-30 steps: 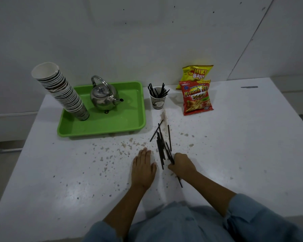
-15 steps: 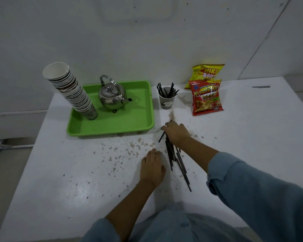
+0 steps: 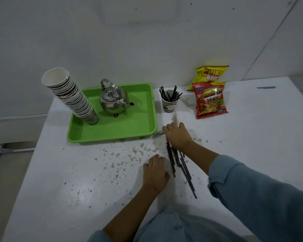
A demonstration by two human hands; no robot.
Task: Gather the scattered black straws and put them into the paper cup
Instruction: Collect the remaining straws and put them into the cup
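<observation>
Several loose black straws (image 3: 179,165) lie in a rough bundle on the white table (image 3: 252,137), running from near the tray's corner toward me. My right hand (image 3: 177,135) rests palm down over the far ends of that bundle, fingers spread, touching the straws. My left hand (image 3: 155,170) lies flat on the table just left of the bundle. A paper cup (image 3: 169,105) stands behind, upright, with several black straws sticking out of it.
A green tray (image 3: 140,126) at the back left holds a steel kettle (image 3: 113,100) and a leaning stack of paper cups (image 3: 72,95). Two snack bags (image 3: 210,100) stand right of the cup. Brown specks dot the table. The wall is close behind.
My right hand has moved from the near end of the straw bundle to its far end, toward the tray. The left hand stayed flat beside the straws. The view shifted slightly.
</observation>
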